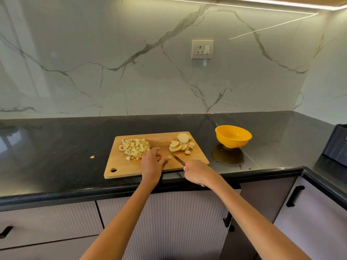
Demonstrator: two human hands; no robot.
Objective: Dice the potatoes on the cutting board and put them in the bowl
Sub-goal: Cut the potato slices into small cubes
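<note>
Head view catches her mid-dicing: left hand (153, 160) pins a small potato piece (169, 157) with its fingertips on the board (120, 166), right hand (195, 172) wraps the knife (176, 158). Dice (134, 148) and slices (181, 144) wait; bowl (232, 136) looks empty. Next, I'd say, another slice.

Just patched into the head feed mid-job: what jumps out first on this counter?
The bright yellow bowl stands on the black counter right of the wooden cutting board, with nothing visible inside. On the board, a heap of diced potato lies left and round potato slices right. Between them the left hand steadies a small piece while the right hand holds a knife.
</note>
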